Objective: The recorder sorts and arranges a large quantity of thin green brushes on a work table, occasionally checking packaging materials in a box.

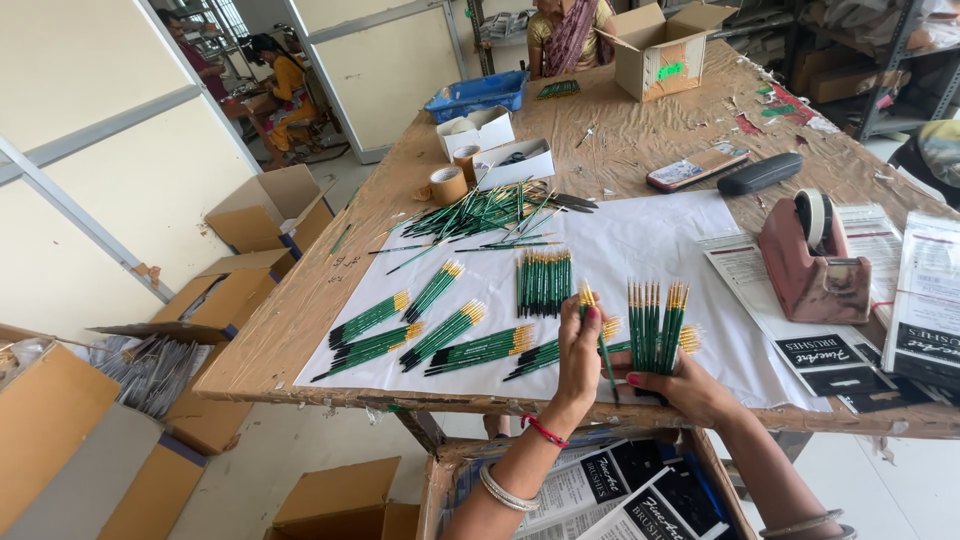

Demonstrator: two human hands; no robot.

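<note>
Brown paper covered the worktable, and a white sheet was spread over its near half, with cardboard boxes on the floor to the left and other people seated at the far end. On the sheet lay several small bundles of green-handled brushes, a loose heap of the same brushes farther back, and one tidy upright row. The left hand was closed in a pinch around a single brush, its yellow tip pointing away from the person. The right hand was curled shut around a fanned set of brushes, held upright just beside the left hand, above the near edge of the sheet. A pink tape dispenser stood to the right, next to printed packets; a phone and a dark case lay farther back. The fan looked loosely gripped, so a brush could well slip from it and roll over the table edge into the open box below, and adding the single brush might knock the tips out of line.
</note>
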